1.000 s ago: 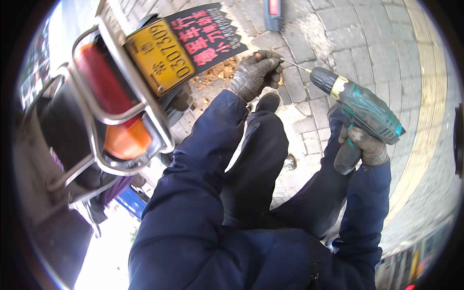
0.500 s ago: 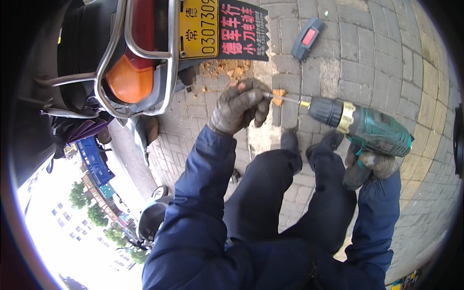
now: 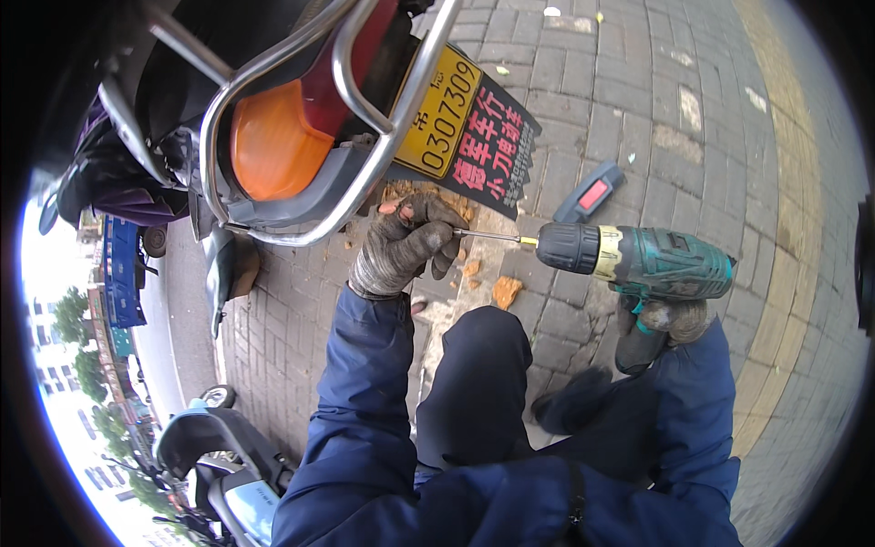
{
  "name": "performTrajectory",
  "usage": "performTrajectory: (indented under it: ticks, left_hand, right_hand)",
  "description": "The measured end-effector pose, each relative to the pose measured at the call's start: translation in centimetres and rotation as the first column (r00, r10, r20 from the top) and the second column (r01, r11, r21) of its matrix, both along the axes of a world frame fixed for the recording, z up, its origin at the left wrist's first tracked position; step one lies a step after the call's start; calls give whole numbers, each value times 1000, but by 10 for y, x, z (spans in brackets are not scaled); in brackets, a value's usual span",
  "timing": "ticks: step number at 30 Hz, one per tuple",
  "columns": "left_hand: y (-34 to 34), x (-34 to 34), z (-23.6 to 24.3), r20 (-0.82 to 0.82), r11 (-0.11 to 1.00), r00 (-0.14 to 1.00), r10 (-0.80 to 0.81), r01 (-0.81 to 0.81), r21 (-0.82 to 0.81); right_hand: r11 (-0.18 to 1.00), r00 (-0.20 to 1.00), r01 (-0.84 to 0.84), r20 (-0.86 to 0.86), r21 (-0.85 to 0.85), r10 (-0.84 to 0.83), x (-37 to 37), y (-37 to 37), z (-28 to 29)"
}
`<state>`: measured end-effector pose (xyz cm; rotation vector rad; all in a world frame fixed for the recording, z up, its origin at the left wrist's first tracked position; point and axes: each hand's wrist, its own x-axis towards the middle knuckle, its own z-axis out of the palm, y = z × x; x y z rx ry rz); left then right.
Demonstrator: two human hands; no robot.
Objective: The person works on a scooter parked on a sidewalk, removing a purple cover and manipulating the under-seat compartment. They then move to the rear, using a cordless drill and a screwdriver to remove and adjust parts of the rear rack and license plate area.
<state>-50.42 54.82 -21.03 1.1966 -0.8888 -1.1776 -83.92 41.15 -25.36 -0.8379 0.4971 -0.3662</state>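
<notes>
My right hand point(image 3: 679, 321), gloved, is wrapped around the handle of a green and black cordless drill point(image 3: 674, 260). From the chuck a long thin driver bit point(image 3: 492, 236) points left. My left hand point(image 3: 401, 246), in a worn grey glove with bare fingertips, pinches the far end of that bit; whether a screw sits there is hidden by the fingers. Just beyond the left hand is the scooter's rear, with an orange and red tail light point(image 3: 278, 141), a chrome guard bar point(image 3: 365, 187) and a yellow licence plate point(image 3: 437, 114) above a black printed flap point(image 3: 492, 150).
A dark plastic piece with a red reflector point(image 3: 592, 193) lies on the grey paving beyond the drill. Broken orange-brown chunks point(image 3: 507, 292) are scattered near my knee. Another scooter point(image 3: 228, 456) stands at lower left, and a blue truck point(image 3: 123, 273) is on the road.
My view has shifted closer to the scooter's rear. Both hands have moved left and toward it, with the drill and bit held level between them. The grips look unchanged.
</notes>
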Motion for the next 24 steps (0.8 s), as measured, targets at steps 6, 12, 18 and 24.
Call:
performTrajectory:
  ticks: [6,12,18,24]
  left_hand:
    - [-17,-12,-8,-188,973,963,195,-213,-84]
    - [20,-31,5,529,770,559,638,-476,-425]
    - [33,8,26,687,591,-392,612,-351,-727]
    - [26,39,11,672,605,-330,663,-293,-741]
  right_hand:
    - [992,994,82,79,-92,-75,28,-3,-13]
    - [986,983,81,177,-144,-55,42,-4,-3]
    - [953,984,71,177,-295,-18,68,-6,9]
    - [964,981,73,192,-255,-24,83,-6,8]
